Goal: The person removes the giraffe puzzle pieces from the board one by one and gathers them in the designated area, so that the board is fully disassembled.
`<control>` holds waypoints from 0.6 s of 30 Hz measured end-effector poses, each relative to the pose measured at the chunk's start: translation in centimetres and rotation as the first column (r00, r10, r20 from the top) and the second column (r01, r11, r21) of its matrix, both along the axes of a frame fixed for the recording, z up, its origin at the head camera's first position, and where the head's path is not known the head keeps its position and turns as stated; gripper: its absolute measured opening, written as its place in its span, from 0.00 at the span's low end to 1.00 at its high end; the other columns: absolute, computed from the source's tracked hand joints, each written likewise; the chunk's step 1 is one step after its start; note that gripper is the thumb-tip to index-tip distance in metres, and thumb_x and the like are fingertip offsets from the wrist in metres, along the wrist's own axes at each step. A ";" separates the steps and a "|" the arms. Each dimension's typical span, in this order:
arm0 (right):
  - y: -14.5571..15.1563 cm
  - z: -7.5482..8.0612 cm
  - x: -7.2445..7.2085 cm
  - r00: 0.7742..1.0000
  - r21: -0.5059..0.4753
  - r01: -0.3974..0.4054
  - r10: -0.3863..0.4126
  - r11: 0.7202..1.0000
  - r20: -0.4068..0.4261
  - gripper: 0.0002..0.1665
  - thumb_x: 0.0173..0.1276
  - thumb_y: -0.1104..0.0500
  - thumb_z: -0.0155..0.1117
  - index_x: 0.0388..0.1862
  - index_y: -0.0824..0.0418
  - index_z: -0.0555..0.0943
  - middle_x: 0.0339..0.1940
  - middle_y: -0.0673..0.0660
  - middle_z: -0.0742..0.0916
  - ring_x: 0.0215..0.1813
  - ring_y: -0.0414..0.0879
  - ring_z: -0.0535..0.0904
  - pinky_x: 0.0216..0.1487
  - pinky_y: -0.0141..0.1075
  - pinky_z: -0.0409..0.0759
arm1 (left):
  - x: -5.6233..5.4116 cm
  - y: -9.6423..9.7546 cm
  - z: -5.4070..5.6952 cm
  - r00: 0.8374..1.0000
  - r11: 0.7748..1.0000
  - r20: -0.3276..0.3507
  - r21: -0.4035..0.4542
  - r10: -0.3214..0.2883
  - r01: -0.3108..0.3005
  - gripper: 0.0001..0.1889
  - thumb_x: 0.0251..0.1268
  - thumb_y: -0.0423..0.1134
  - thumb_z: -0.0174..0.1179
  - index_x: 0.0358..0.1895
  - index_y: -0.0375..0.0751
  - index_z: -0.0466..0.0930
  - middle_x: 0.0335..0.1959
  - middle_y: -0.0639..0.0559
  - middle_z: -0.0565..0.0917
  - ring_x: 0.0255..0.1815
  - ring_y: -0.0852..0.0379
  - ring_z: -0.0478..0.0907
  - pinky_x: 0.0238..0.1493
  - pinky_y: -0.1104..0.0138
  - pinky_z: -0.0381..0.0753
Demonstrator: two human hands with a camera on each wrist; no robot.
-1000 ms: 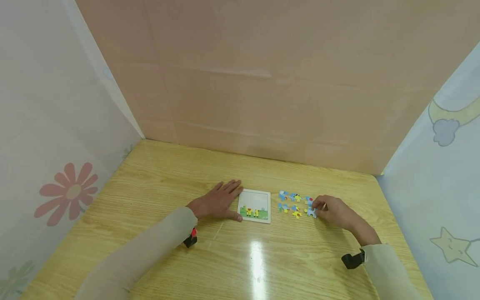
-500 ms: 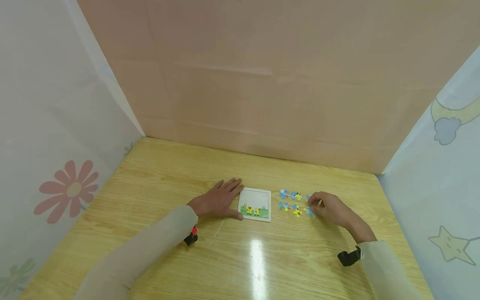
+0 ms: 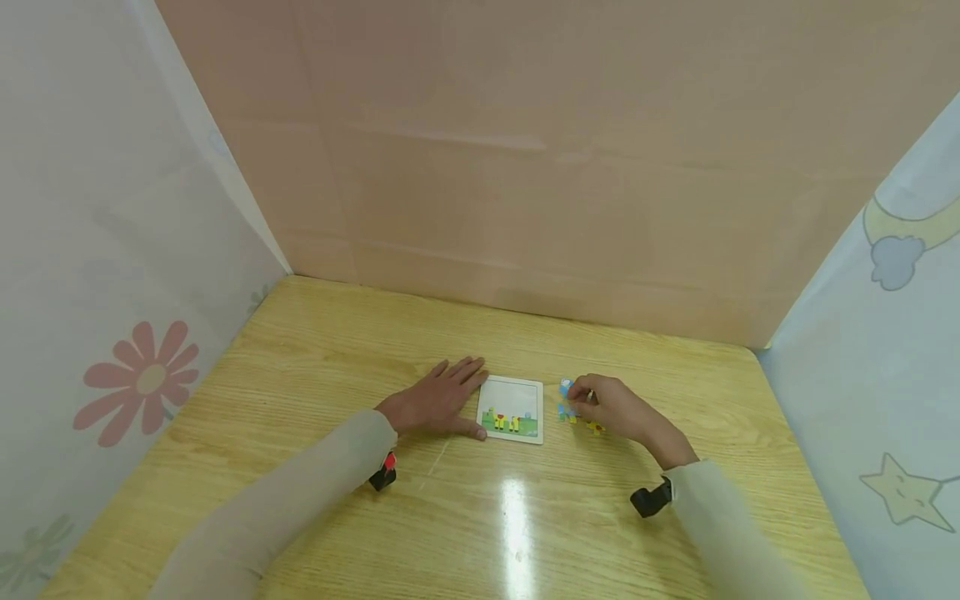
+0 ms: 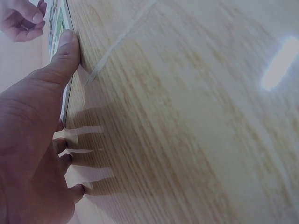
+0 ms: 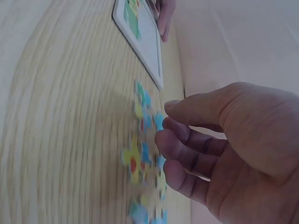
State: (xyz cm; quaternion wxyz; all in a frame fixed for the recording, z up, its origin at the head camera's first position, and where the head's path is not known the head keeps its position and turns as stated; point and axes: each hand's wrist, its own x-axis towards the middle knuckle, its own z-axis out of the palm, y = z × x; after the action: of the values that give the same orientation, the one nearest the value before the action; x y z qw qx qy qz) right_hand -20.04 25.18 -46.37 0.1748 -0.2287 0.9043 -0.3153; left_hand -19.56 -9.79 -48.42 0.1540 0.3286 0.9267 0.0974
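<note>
A flat, white, square puzzle board [image 3: 512,397], printed along its near edge with a green strip and yellow figures, is set on the yellow, wood-grained bench [image 3: 337,354]. Its left edge is touched by the left hand [image 3: 437,406], which is laid palm down with fingers straight and spread; nothing is held in that grip. To the right of the board, small jigsaw pieces [image 5: 133,158] in blue, yellow, green and red are clustered, partly hidden in the head view by the right hand [image 3: 618,408]. That hand is held just above them, its grip loose, the fingers lightly curled and nothing seen between thumb and fingertips. The bench is backed by a plain brown panel [image 3: 540,167].
</note>
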 end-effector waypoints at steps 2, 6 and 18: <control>-1.0 -0.2 -0.3 1.000 0.003 -0.015 0.015 1.000 -0.003 0.11 0.82 0.62 0.61 0.55 0.65 0.84 0.47 0.58 0.88 0.40 0.43 0.80 0.37 0.31 0.81 | 0.0 0.0 0.0 1.000 1.000 0.000 0.003 0.000 0.000 0.56 0.71 0.73 0.59 0.89 0.42 0.47 0.92 0.44 0.44 0.93 0.43 0.40 0.90 0.41 0.45; -3.2 -0.5 -0.7 0.998 0.010 -0.057 0.057 0.998 -0.032 0.09 0.80 0.63 0.62 0.53 0.63 0.85 0.46 0.56 0.89 0.41 0.41 0.80 0.40 0.32 0.81 | -0.1 0.0 -0.1 1.000 1.000 0.004 0.005 0.002 -0.002 0.56 0.71 0.73 0.59 0.89 0.42 0.47 0.92 0.44 0.43 0.93 0.43 0.40 0.90 0.41 0.45; -8.6 -1.4 -0.9 0.987 0.031 -0.157 0.157 0.987 -0.029 0.09 0.80 0.62 0.65 0.54 0.60 0.86 0.48 0.54 0.90 0.46 0.41 0.84 0.48 0.34 0.84 | -0.3 -0.1 -0.5 1.000 1.000 -0.007 -0.006 -0.003 0.003 0.56 0.71 0.74 0.57 0.89 0.43 0.47 0.92 0.45 0.44 0.93 0.43 0.40 0.90 0.40 0.45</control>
State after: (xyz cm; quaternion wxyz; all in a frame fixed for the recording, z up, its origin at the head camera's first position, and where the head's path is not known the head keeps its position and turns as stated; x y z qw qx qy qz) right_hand -20.96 16.62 -47.76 0.1883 -0.3016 0.8904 -0.2841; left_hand -19.88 -9.91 -48.87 0.1519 0.3297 0.9271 0.0931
